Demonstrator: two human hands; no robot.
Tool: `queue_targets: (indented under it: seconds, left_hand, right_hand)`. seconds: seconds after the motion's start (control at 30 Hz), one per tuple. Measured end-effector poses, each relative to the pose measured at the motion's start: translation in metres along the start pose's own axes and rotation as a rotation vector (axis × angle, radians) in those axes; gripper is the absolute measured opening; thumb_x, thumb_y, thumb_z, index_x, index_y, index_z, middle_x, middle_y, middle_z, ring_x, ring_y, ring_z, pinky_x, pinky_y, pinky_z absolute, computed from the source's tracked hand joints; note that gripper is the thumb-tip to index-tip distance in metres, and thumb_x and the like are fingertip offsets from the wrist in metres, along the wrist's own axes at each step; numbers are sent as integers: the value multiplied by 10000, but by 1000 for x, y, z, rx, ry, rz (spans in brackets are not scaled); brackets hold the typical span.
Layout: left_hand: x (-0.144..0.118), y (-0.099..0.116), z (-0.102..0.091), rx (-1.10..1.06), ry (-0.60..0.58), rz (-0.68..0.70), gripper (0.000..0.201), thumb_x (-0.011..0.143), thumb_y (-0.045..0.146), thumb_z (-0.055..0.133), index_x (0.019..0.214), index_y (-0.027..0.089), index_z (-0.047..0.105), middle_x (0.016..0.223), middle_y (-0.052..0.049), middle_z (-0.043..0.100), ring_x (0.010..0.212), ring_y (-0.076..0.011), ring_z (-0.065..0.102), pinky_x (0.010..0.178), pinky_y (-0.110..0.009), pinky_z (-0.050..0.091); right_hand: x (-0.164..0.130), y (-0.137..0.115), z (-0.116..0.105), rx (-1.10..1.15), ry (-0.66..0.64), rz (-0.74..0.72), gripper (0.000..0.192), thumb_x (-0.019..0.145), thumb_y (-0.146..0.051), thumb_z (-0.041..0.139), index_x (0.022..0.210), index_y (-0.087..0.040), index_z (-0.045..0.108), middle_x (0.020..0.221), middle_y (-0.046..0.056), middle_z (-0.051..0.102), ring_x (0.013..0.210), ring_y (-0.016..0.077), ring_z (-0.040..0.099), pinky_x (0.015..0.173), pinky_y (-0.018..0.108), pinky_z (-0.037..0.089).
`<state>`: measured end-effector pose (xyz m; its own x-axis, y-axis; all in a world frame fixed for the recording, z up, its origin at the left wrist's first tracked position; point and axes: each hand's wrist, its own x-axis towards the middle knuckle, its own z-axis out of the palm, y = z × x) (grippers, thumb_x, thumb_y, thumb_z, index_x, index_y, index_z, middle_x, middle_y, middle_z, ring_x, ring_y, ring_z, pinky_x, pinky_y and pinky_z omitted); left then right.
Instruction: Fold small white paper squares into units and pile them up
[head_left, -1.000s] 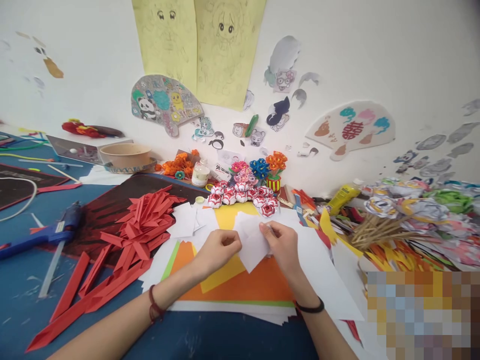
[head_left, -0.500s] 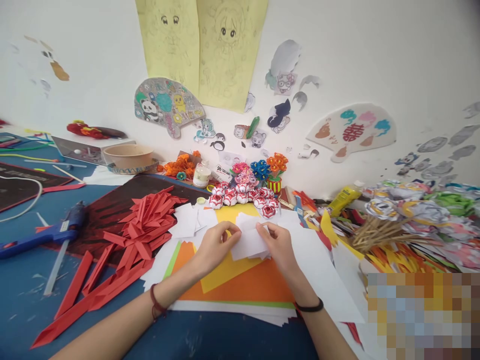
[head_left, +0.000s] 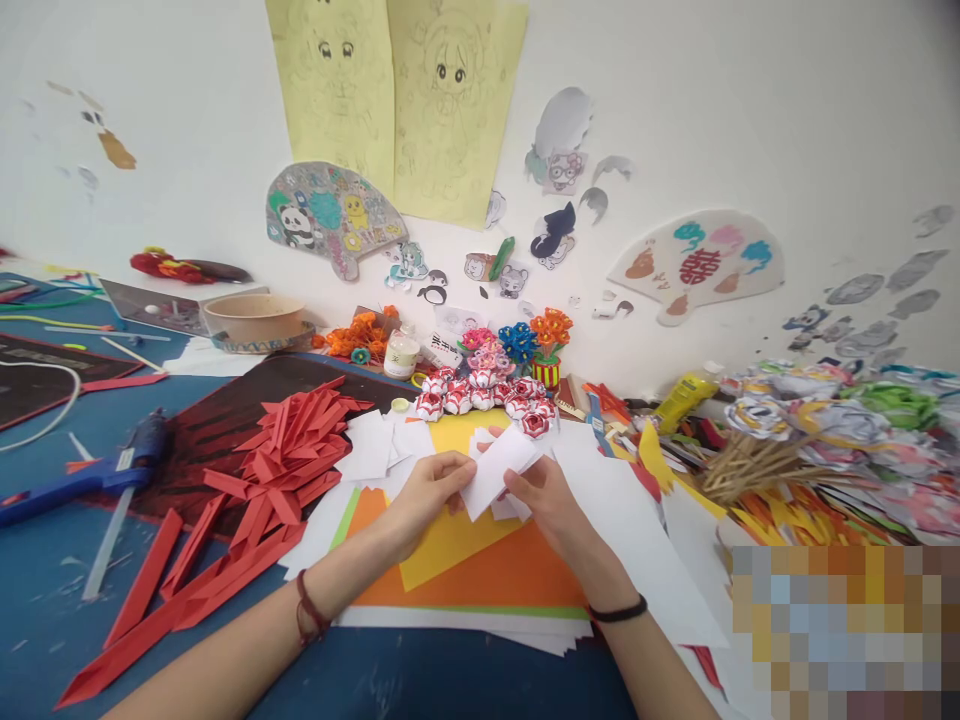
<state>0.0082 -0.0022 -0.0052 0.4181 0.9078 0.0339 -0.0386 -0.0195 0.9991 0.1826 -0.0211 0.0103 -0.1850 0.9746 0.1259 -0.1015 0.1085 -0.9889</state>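
- Paper (head_left: 496,470), white, folded, is up between both hands, just above the orange sheet (head_left: 487,575) at the middle of the surface (head_left: 45,600).
- Left hand (head_left: 427,492) pinches its lower left edge, fingertips closed on it.
- Right hand (head_left: 544,495) is clamped on the lower right side, thumb on top; more white scraps seem to sit under that hand, hard to tell how many.
- Long axis runs on a slant: low end near the left hand, high end pointing up and right toward the flowers (head_left: 484,390).
- My read: it's thin and very light, it bends and creases at the slightest squeeze, it tears easily, and it is not slippery.
- Best hold looks to be at the edges and along a fold, where the layers stiffen it; a grip mid-sheet would likely buckle it.
- Red strips (head_left: 289,450) lie in a pile to the left, well apart from the hands.
- Glue gun (head_left: 82,475) rests further left on the blue surface.
- Sticks (head_left: 742,460) lie in a bundle off to the right.
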Motion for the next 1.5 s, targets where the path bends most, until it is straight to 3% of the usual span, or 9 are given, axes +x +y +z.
queue_targets:
  seconds: [0.13,0.23,0.53,0.77,0.97,1.07,1.23,1.43,1.5]
  left_hand:
    - [-2,1,3,361,100,196,263,827,383,532,997,201,618,1001,-58,630,781,-159,533,667,-260,413]
    - [-5,2,6,433,117,277,364,825,387,544,1154,233,529,1164,-77,565,922,-189,525,742,-289,431]
    - [-3,10,0,408,53,277,271,863,309,486,1114,221,537,1021,-45,608,851,-158,550,679,-249,415]
    - [3,7,-13,360,242,252,315,870,262,436,1181,211,457,681,27,571,629,-137,520,586,-237,387]
    - [0,8,-10,744,438,487,243,814,228,554,1058,226,553,1072,-53,589,993,-217,507,858,-354,373]
    - [-2,8,-5,865,361,516,176,864,286,516,1012,248,604,1058,-41,622,999,-224,513,861,-366,344]
    - [-5,4,-1,803,254,504,181,876,334,512,957,215,622,912,-37,669,836,-181,566,805,-334,356]
    - [-5,6,-1,723,243,455,164,854,318,544,837,198,654,802,-22,669,761,-165,567,778,-313,351]
    - [-5,8,1,687,214,414,169,836,338,564,826,197,657,782,-14,669,748,-164,569,769,-304,354]
  right_hand:
    - [1,2,-1,-79,38,-18,480,744,-415,671,1172,-219,578,1090,85,645,871,214,608,668,286,498]
    - [3,4,0,-115,56,-32,474,753,-405,665,1179,-225,560,1069,73,643,799,185,612,619,262,490]
    - [3,3,-2,-55,90,10,395,757,-411,665,1074,-180,620,968,74,679,776,193,625,630,271,493]
    - [2,3,-10,107,69,90,344,761,-370,675,1005,-128,679,910,104,710,738,219,651,651,320,505]
    - [1,9,-3,144,24,87,308,730,-325,715,977,-144,681,894,92,713,732,218,650,657,335,510]
    - [0,10,1,133,33,82,335,700,-329,735,980,-156,676,908,84,709,737,221,646,649,338,509]
    - [1,7,1,16,24,36,372,710,-370,712,1009,-154,669,897,71,696,778,222,629,669,325,499]
    - [5,3,-8,-411,320,-173,404,670,-378,725,1007,-178,626,937,59,638,758,179,567,651,278,463]
    - [5,2,-9,-415,270,-189,382,697,-371,704,1020,-186,620,947,54,633,800,184,566,664,266,456]
